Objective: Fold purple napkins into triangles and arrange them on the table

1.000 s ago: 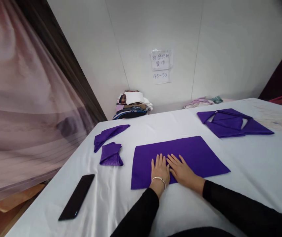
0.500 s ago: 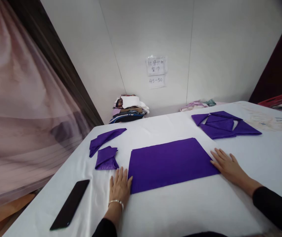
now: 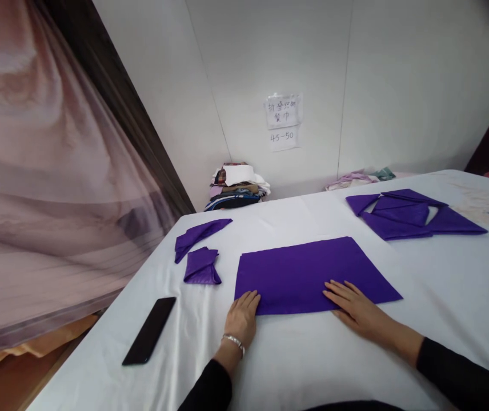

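A purple cloth napkin [image 3: 304,268] lies flat before me, folded into a rectangle. The fingers of my left hand [image 3: 243,317] rest on its near left corner, fairly straight and close together, with the thumb mostly hidden. My right hand [image 3: 358,308] lies flat across the near edge, right of the middle, with fingers spread on the fabric and the thumb by the edge. Two smaller folded purple napkins, one long and narrow [image 3: 201,237] and one compact [image 3: 202,266], lie left of the rectangle. Several more folded purple napkins [image 3: 407,214] overlap at the back right.
A black phone [image 3: 149,331] lies at the left of the white-covered table [image 3: 304,365]. Stacked clothes [image 3: 238,185] and a lower cloth pile [image 3: 351,180] stand behind it by the wall. Handwritten paper signs [image 3: 284,114] hang there. A pink curtain [image 3: 47,171] hangs left.
My right hand has moved inward from the napkin's right corner onto its near edge. My left hand has shifted from beside the left edge onto the near left corner. The whole view has shifted slightly.
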### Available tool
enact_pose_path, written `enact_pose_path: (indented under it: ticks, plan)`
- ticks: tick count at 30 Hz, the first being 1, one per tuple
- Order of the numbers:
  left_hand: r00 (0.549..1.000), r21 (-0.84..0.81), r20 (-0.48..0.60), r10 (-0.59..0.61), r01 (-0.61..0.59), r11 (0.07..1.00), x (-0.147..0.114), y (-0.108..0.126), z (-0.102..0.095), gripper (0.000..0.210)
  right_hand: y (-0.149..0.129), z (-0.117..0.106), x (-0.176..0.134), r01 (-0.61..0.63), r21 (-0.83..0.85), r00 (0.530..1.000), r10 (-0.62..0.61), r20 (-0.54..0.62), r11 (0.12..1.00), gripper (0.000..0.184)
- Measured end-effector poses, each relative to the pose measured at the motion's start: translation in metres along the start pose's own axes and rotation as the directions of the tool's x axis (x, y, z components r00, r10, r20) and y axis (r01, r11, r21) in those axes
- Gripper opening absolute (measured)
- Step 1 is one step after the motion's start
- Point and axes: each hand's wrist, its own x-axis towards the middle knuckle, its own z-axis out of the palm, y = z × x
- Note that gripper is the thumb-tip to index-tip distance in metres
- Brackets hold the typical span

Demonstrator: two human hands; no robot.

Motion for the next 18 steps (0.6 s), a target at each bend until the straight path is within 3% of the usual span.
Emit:
enact_pose_path:
  ticks: [6,10,14,18]
  plan:
    - [0.998,-0.039,-0.051,-0.045,0.043,0.998,0.010,0.004,-0.003,0.059,-0.032,0.014,0.025,0.107,-0.038,0.993,-0.109,-0.035,0.993,0.046]
    - [0.997,-0.010,-0.081,-0.008,0.008,1.000,0.001,0.008,-0.007,0.056,-0.047,0.028,0.044,0.138,-0.082,0.984,-0.146,-0.101,0.987,0.052]
    - [0.993,0.025,-0.100,0.066,-0.064,0.998,-0.020,0.010,-0.006,0.050,-0.037,0.030,0.043,0.159,-0.095,0.982,-0.167,-0.092,0.983,0.060]
    - [0.989,0.041,-0.091,0.114,-0.111,0.993,-0.038,-0.003,0.000,0.049,-0.017,0.027,0.025,0.150,-0.109,0.986,-0.156,-0.055,0.983,0.057]
